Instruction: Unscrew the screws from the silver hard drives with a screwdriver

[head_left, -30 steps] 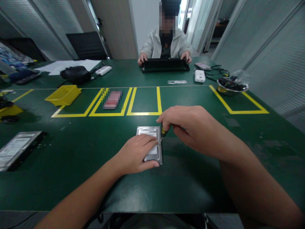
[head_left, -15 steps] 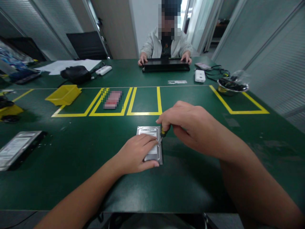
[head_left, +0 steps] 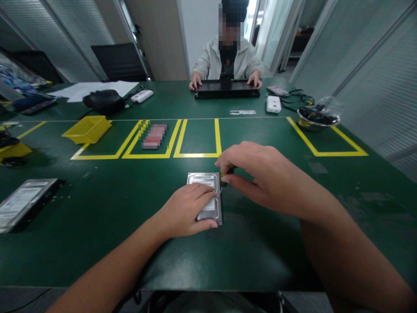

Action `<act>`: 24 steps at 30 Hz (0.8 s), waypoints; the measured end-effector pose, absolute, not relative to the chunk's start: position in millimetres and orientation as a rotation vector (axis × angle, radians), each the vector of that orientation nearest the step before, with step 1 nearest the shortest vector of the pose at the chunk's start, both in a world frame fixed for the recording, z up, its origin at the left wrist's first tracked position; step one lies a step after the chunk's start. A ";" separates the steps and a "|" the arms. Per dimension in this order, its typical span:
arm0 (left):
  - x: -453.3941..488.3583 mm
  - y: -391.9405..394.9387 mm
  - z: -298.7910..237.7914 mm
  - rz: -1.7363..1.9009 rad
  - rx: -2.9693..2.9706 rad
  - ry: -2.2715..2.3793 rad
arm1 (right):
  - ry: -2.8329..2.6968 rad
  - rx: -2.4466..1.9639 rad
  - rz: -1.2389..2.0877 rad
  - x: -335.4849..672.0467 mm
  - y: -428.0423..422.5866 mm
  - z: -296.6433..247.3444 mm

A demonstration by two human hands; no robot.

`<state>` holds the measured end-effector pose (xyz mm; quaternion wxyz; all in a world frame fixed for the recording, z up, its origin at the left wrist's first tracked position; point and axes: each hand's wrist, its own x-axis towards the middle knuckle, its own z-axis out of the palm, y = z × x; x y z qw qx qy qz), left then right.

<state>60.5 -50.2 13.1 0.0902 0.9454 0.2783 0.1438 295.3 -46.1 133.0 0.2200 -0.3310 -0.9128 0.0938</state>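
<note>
A silver hard drive with a white label lies flat on the green table in front of me. My left hand rests across its left part, holding it down, fingers over the label and thumb along the near edge. In my right hand is a small screwdriver with a black and yellow handle, pinched between thumb and fingers. Its thin shaft points down at the drive's right edge. The very tip is too small to make out, and the fingers hide much of the handle.
Another hard drive lies at the left, with tiny bits beside it. Beyond are a yellow bin, yellow tape outlines and a metal bowl of dark parts. Across the table a person holds a black panel.
My right thumb and fingers have shifted around the screwdriver handle, the thumb now stretched further forward. My left hand and the hard drive have stayed in place.
</note>
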 end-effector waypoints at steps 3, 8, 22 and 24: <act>60.2 -50.1 12.9 0.435 2.814 0.826 | -2.525 -0.911 0.238 295.9 -45.5 131.9; 60.6 -49.8 13.3 0.444 2.814 0.822 | -2.532 -0.872 0.208 296.2 -45.4 132.5; 61.6 -50.3 13.7 0.433 2.816 0.829 | -2.516 -0.823 0.278 297.3 -45.8 133.1; 61.7 -50.5 14.2 0.437 2.816 0.829 | -2.507 -0.836 0.281 297.2 -45.8 132.9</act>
